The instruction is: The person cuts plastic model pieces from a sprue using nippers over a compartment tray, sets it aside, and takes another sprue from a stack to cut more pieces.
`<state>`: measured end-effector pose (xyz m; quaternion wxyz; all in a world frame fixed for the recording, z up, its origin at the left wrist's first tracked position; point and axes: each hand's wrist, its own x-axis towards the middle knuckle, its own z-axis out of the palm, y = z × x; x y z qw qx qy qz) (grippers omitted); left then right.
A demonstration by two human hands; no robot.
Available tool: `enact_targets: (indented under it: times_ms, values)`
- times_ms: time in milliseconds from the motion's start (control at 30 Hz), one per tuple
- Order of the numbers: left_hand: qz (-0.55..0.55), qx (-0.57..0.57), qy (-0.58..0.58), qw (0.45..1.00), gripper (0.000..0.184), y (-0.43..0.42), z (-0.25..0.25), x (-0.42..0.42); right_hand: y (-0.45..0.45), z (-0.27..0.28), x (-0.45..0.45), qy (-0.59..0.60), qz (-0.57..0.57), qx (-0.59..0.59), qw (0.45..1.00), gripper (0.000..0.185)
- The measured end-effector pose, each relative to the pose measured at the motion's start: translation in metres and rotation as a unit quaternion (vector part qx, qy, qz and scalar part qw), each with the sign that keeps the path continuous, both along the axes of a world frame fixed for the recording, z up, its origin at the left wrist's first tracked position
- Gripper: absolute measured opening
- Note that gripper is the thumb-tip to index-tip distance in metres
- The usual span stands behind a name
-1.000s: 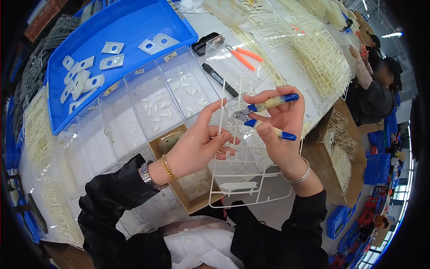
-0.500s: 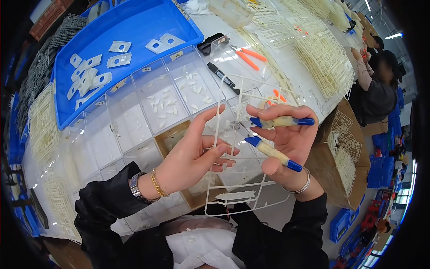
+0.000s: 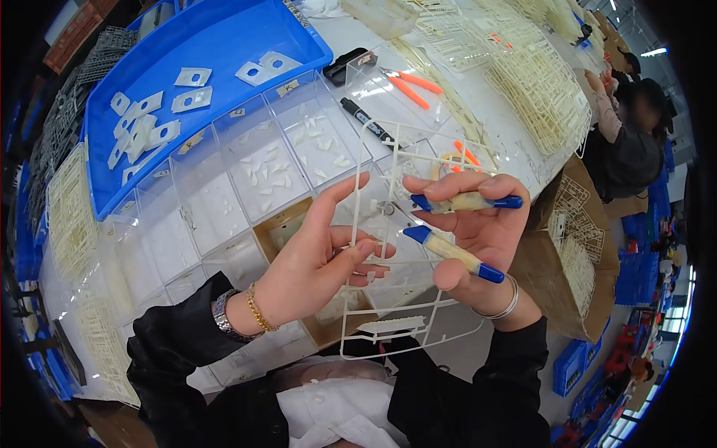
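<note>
My left hand (image 3: 314, 261) pinches a white plastic sprue frame (image 3: 392, 325) between thumb and fingers, its index finger stretched up along the side bar. The frame is tilted over the bins, with a ribbed white part inside its lower end. My right hand (image 3: 489, 231) is wrapped round a pair of nippers (image 3: 457, 252) with yellowish, blue-tipped handles, which stand spread apart. The nippers' pivot lies among the frame's bars. Whether the blades touch a bar, I cannot tell.
Clear divided bins (image 3: 261, 160) with small white pieces lie beyond my hands. Behind them is a blue tray (image 3: 216, 45) with white plates. A black marker (image 3: 366, 119) and orange-handled pliers (image 3: 409, 91) lie nearby. Sprues fill a cardboard box (image 3: 534, 272) at right; another person (image 3: 631, 157) sits beyond.
The whole view has shifted slightly, with the tray and bins a little further left. Both hands keep nearly the same pose on the sprue frame and nippers.
</note>
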<state>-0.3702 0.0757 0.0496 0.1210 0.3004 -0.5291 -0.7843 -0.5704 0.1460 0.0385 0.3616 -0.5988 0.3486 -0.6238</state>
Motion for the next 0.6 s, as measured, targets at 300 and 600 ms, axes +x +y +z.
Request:
enact_targets:
  times_ms: [300,600]
  values:
    - [0.001,0.008,-0.015,1.000,0.059,0.005,-0.015,0.007,-0.001,-0.008,0.010,0.097,0.008,-0.019,0.995,0.083]
    - [0.003,0.030,-0.042,0.999,0.052,0.000,-0.025,0.003,-0.005,-0.033,0.013,0.098,0.002,-0.037,0.995,0.075]
